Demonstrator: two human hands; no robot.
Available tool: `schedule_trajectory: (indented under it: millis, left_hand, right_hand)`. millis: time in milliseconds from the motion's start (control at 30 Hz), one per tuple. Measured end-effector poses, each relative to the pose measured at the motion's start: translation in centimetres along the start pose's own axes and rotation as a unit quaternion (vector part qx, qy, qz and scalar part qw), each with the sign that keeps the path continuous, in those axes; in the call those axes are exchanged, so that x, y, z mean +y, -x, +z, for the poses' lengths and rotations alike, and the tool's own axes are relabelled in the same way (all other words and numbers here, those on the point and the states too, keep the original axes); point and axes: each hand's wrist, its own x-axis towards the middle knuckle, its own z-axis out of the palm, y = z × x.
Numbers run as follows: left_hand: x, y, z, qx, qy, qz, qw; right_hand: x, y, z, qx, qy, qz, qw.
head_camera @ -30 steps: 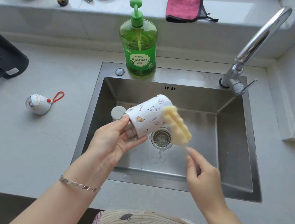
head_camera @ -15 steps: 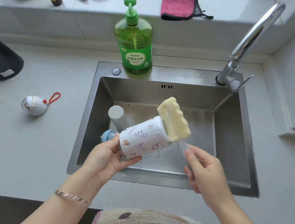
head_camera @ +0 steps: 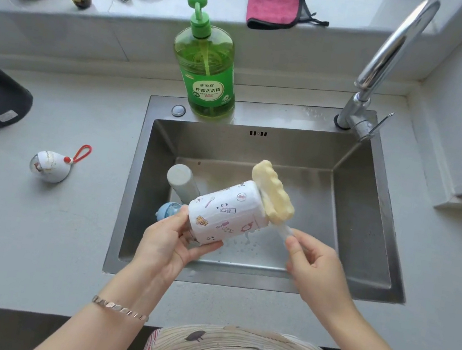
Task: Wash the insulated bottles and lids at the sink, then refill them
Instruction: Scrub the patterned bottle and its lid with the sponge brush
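Sponge brush [head_camera: 272,195] on the base of the printed bottle [head_camera: 226,213], over the sink [head_camera: 371,204]

The left hand [head_camera: 169,244] curls round the near end of the printed bottle, which is tilted above the sink. The right hand [head_camera: 312,265] pinches the brush handle. I judge that the wet bottle may slip from this end grip and fall on the grey bottle [head_camera: 183,180] below.

Soap bottle [head_camera: 206,79] on sink [head_camera: 367,228] rim (faucet [head_camera: 391,49] rightward), lid [head_camera: 49,167] left on counter.

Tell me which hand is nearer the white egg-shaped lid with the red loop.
Left. The left hand holds the white printed bottle right of the white egg-shaped lid; the right hand, pinching the yellow sponge brush, is farther right.
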Motion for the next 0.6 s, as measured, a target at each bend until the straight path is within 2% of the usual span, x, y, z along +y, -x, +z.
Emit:
schedule_trajectory:
  millis: [233,467,600]
  left_hand:
    - [0.7,-0.3,0.3,0.024,0.032,0.007,0.999]
    - [-0.4,0.5,0.1,0.009,-0.028,0.005,1.000]
    - [1.0,-0.1,0.6,0.026,0.030,0.011,0.999]
  right_hand:
    - [-0.4,1.1,0.3,-0.019,-0.010,-0.032,0.999]
    - [-0.4,0.2,-0.2,0.000,-0.018,-0.014,1.000]
    - [-0.8,0.5,0.1,-0.010,-0.014,-0.025,1.000]
